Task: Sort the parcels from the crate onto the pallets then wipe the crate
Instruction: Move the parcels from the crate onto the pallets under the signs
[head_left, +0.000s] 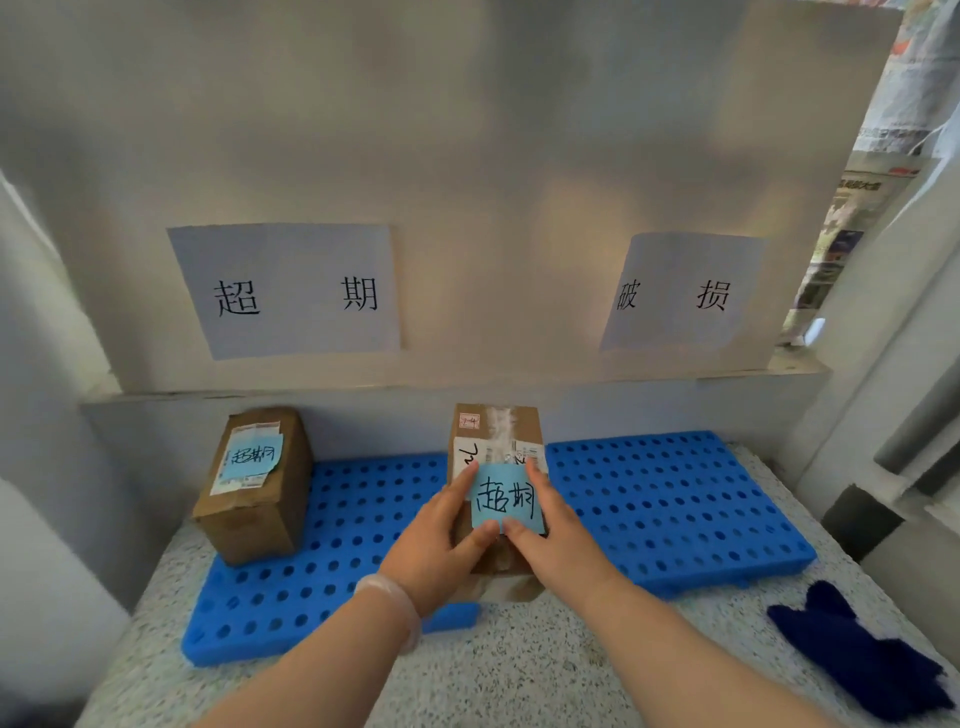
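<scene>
With left hand (436, 540) and right hand (556, 540), grips parcel (498, 431) at left pallet (353, 499) edge, fingers curled round sides, thumbs on blue note (504, 501). Sorting step; next, likely settle it there, under matching sign (291, 291).

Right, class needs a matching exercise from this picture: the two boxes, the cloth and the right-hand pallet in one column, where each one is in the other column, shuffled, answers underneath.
Things
1. middle box
2. left-hand box
3. dark cloth
4. right pallet

Places
A. lying on the speckled counter
B. below the right-hand wall sign
C. standing on the far corner of the left pallet
D. held between the left hand and right hand

Pairs: 1-D, 2-C, 3-A, 4-B
</scene>
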